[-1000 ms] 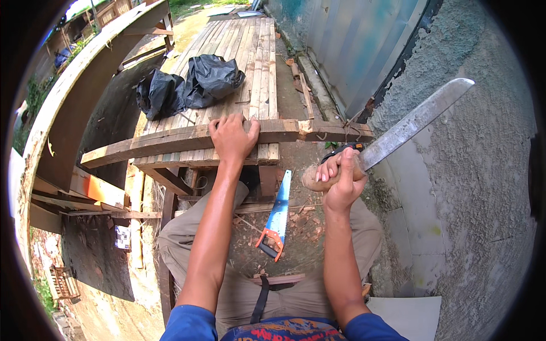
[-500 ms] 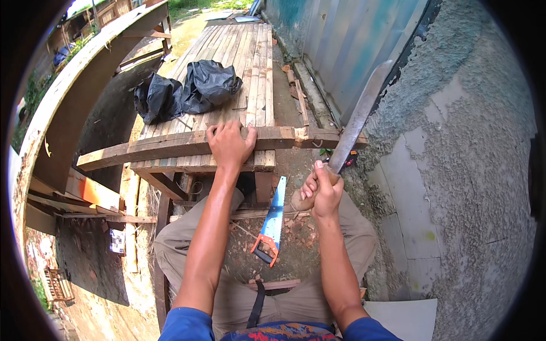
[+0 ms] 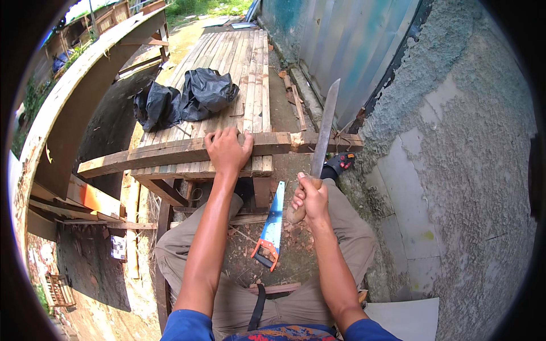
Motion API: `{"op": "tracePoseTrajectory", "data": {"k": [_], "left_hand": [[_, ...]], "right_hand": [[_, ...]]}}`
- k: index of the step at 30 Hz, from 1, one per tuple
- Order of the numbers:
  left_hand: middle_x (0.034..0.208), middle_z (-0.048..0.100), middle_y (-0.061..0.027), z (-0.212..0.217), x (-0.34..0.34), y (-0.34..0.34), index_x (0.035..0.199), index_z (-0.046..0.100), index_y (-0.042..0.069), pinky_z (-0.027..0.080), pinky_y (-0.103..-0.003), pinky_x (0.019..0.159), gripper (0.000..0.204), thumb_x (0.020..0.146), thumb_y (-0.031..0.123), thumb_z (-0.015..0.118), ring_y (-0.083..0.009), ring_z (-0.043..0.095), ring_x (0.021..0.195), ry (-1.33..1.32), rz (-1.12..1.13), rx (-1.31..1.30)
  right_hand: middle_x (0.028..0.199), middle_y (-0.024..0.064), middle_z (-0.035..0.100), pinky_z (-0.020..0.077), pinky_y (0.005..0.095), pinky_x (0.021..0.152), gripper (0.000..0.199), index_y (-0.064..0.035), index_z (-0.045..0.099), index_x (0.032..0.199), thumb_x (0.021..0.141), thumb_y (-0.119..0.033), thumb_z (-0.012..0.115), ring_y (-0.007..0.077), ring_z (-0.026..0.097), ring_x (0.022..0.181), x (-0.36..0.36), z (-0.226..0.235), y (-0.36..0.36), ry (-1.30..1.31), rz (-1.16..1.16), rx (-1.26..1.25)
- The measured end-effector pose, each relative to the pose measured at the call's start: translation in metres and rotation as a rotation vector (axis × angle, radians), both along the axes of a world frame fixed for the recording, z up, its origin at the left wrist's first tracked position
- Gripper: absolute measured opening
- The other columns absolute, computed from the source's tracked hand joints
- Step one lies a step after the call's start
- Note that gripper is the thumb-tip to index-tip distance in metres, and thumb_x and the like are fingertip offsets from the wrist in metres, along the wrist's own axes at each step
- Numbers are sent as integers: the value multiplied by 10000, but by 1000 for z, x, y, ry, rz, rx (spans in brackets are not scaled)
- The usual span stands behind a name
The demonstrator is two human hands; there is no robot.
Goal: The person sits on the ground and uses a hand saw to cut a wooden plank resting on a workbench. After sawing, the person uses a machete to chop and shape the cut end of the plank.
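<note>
A long wooden beam point(image 3: 170, 152) lies crosswise over the near end of a slatted bench point(image 3: 256, 65). My left hand point(image 3: 228, 152) is closed over the beam's top, fingers on its far side. A pale notch is cut in the beam to the right of that hand, past the bench's edge. My right hand point(image 3: 311, 199) grips the thick wooden handle of a machete point(image 3: 327, 122). Its blade points up and away, passing in front of the beam just right of the notch; I cannot tell whether they touch.
A handsaw point(image 3: 274, 219) with an orange and black handle is between my legs, among wood chips. Black plastic bags point(image 3: 207, 94) sit on the bench. A rough wall point(image 3: 455, 187) and corrugated metal sheet point(image 3: 364, 51) stand at the right. My shod foot point(image 3: 340, 163) is beneath the beam's right end.
My right hand has shifted slightly left and down. The machete blade has swung left and stands more upright. My left hand stays on the beam.
</note>
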State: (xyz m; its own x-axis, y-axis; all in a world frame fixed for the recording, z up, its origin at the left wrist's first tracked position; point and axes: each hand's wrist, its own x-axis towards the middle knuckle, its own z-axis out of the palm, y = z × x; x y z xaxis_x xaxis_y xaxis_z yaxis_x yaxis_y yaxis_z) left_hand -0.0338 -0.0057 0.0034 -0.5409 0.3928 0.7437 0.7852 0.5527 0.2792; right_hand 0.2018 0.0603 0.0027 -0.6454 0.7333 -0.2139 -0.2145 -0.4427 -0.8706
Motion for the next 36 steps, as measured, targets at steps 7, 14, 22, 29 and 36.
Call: {"op": "tracePoseTrajectory", "data": {"k": [7, 14, 22, 29, 36], "left_hand": [[829, 704, -99, -1, 2, -3, 767, 693, 55, 397, -431, 958, 348, 866, 379, 611, -279, 653, 845, 13, 33, -10], [849, 717, -108, 5, 3, 0, 781, 700, 48, 396, -436, 982, 341, 859, 371, 619, -281, 662, 867, -53, 14, -19], [812, 698, -106, 0, 0, -6, 741, 679, 50, 403, -430, 953, 339, 862, 360, 616, -279, 644, 820, 25, 25, 7], [835, 700, -98, 4, 8, 5, 802, 666, 57, 408, -444, 960, 298, 864, 346, 631, -285, 655, 878, -47, -14, -26], [848, 701, -103, 0, 1, -3, 799, 666, 53, 407, -442, 954, 310, 862, 355, 632, -289, 651, 880, -21, -2, -6]], "right_hand": [[615, 20, 454, 426, 301, 487, 212, -46, 496, 846, 1029, -134, 557, 118, 450, 500, -2, 63, -3, 514, -345, 385], [571, -22, 466, 367, 293, 401, 294, -113, 513, 739, 966, -181, 687, 98, 445, 417, -16, -63, -16, -129, 108, -91], [604, 14, 432, 400, 300, 460, 237, -64, 482, 861, 1031, -188, 591, 117, 430, 476, 1, 62, -17, 267, -239, 313], [598, 6, 527, 406, 289, 468, 284, -59, 534, 748, 988, -155, 651, 95, 499, 500, -25, -57, -7, -43, -401, 539], [571, -20, 488, 387, 279, 423, 388, -98, 521, 685, 996, -255, 692, 83, 472, 450, -3, -26, -23, -89, -22, 145]]}}
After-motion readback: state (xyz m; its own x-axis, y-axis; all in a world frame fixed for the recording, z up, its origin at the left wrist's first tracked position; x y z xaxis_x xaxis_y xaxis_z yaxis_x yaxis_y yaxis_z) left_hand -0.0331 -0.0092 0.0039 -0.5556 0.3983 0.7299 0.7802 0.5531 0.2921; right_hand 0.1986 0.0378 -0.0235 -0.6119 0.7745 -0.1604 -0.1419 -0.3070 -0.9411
